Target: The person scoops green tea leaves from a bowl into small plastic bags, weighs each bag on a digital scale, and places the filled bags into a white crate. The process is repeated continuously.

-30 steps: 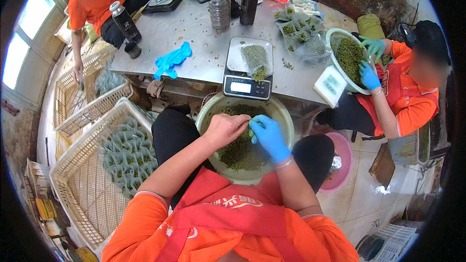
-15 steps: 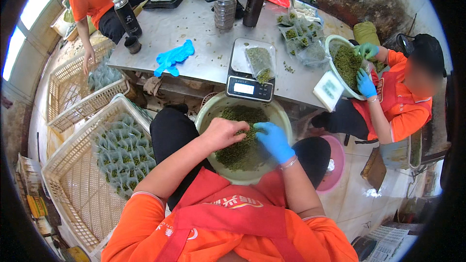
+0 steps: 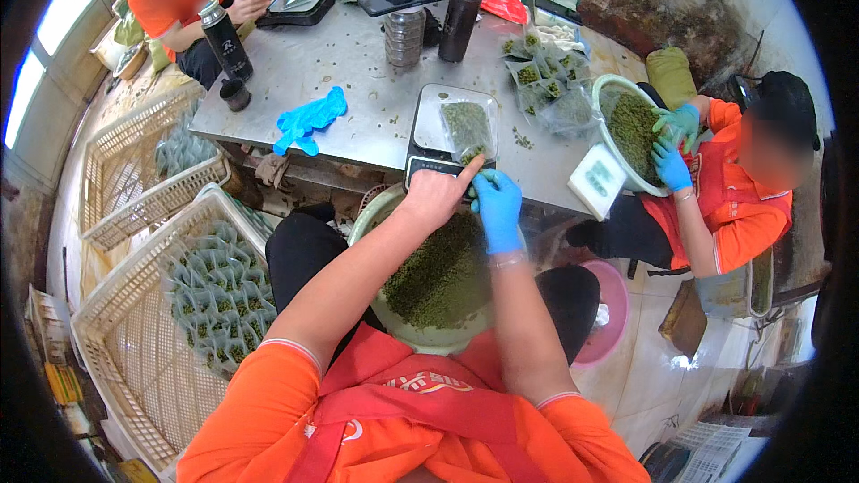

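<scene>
A clear plastic bag (image 3: 466,128) with green granules in it lies on the digital scale (image 3: 430,131), its open end toward me. My bare left hand (image 3: 436,194) reaches over the scale's display, index finger at the bag's open end and the other fingers curled. Close beside it, my right hand (image 3: 497,206) in a blue glove has its fingertips together at the same edge, seemingly pinching it. Below both hands, between my knees, a pale green basin (image 3: 365,225) holds a heap of small green granules (image 3: 434,273).
White plastic crates (image 3: 116,367) stand at left, one with rows of filled bags (image 3: 221,304). On the metal table (image 3: 358,116) are a blue glove (image 3: 310,121), flasks (image 3: 465,18) and filled bags (image 3: 550,80). Co-workers sit far left and right; a pink basin (image 3: 613,313) is on the floor.
Both my hands have risen from the granules in the basin to the bag on the scale. At far left, a co-worker's lowered hand has come up to a small bag.
</scene>
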